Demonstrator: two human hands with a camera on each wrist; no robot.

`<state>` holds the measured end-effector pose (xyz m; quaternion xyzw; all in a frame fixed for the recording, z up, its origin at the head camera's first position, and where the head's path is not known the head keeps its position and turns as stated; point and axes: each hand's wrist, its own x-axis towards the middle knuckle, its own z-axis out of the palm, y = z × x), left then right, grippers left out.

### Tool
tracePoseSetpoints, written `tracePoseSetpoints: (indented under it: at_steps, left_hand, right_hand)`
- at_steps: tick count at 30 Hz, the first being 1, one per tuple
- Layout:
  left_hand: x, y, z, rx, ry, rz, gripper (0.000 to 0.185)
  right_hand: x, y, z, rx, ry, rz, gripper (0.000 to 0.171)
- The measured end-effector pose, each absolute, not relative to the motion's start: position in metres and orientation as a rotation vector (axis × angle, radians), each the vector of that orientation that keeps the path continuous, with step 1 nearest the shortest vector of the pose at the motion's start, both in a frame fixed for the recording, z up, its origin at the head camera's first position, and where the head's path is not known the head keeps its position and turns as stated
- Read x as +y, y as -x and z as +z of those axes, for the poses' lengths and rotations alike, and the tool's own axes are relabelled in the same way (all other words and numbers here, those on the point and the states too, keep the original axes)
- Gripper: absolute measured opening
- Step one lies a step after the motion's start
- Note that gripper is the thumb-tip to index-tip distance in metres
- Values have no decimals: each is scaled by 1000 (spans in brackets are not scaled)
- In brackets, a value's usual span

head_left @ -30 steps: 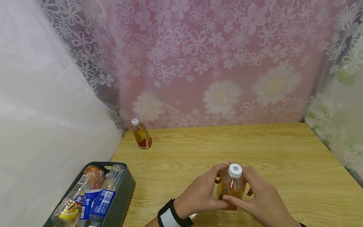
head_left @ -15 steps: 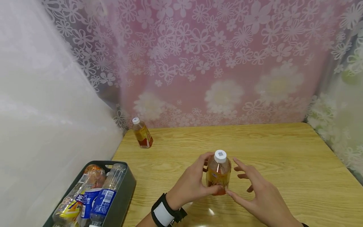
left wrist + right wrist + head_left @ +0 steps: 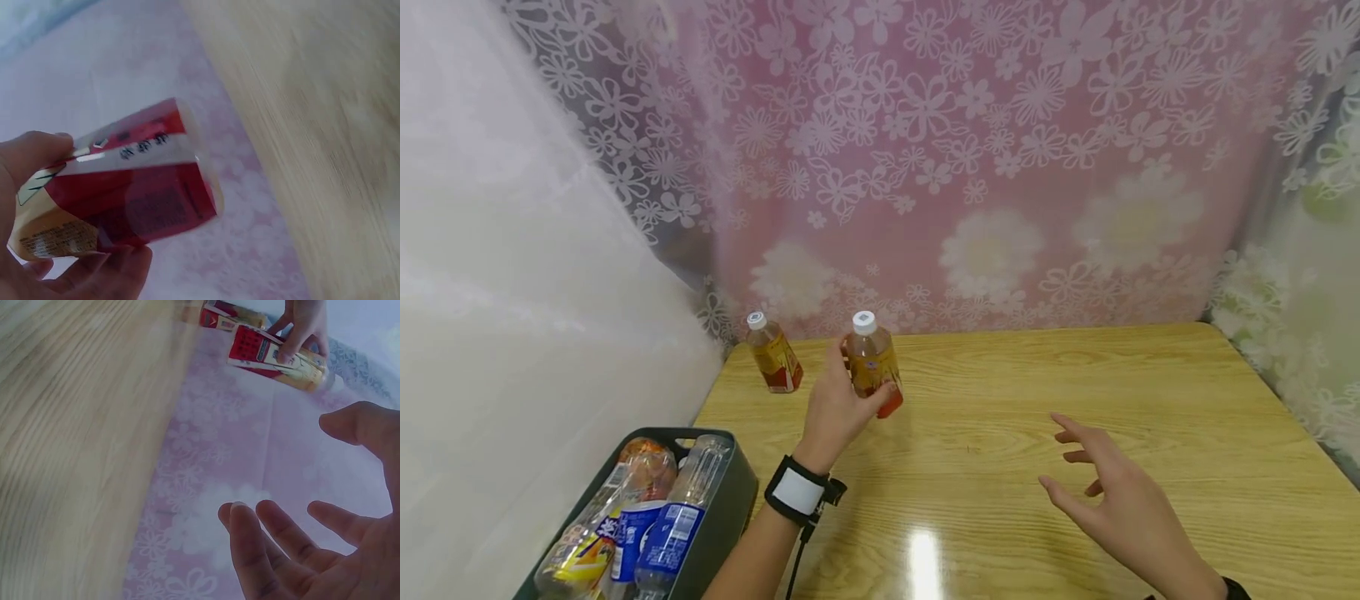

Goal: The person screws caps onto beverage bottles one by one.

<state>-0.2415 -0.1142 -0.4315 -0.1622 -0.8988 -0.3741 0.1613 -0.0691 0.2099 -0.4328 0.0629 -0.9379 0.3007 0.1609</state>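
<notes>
1. Wide bare tabletop (image 3: 1075,375) between the left hand (image 3: 835,408) and the right hand (image 3: 1120,508); open passage there.
2. Standing bottle (image 3: 773,353) at the far left corner, just beside the held bottle (image 3: 872,365); narrow gap only.
3. Bin (image 3: 722,517) of bottles blocking the near left edge.
4. Flowered curtain (image 3: 970,167) closing off the far side and the right.

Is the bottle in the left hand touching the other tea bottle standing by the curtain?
Apart. The head view shows bare table between the held bottle, gripped by the left hand, and the standing bottle.
</notes>
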Motion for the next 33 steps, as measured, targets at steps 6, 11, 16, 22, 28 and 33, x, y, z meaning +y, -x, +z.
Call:
tracePoseSetpoints:
  at_steps: [6, 11, 16, 22, 28, 33]
  left_hand:
    - [-141, 290, -452, -2542, 187, -1079, 96]
    - [-156, 316, -468, -2511, -7, -1062, 95]
    - [-163, 330, -483, -2559, -101, -982, 97]
    - [-167, 336, -494, -2557, -170, -914, 101]
    - [-165, 338, -496, -2562, -185, -879, 103]
    - [-162, 334, -498, -2550, -194, -873, 110]
  right_hand:
    - [221, 72, -440, -2715, -131, 888, 78]
    - [223, 74, -444, -2744, -100, 898, 74]
    - [224, 76, -447, -2784, -61, 911, 72]
    - [223, 78, -448, -2791, -69, 931, 70]
    - [222, 79, -448, -2787, -65, 932, 68]
    - [223, 79, -450, -2792, -74, 938, 68]
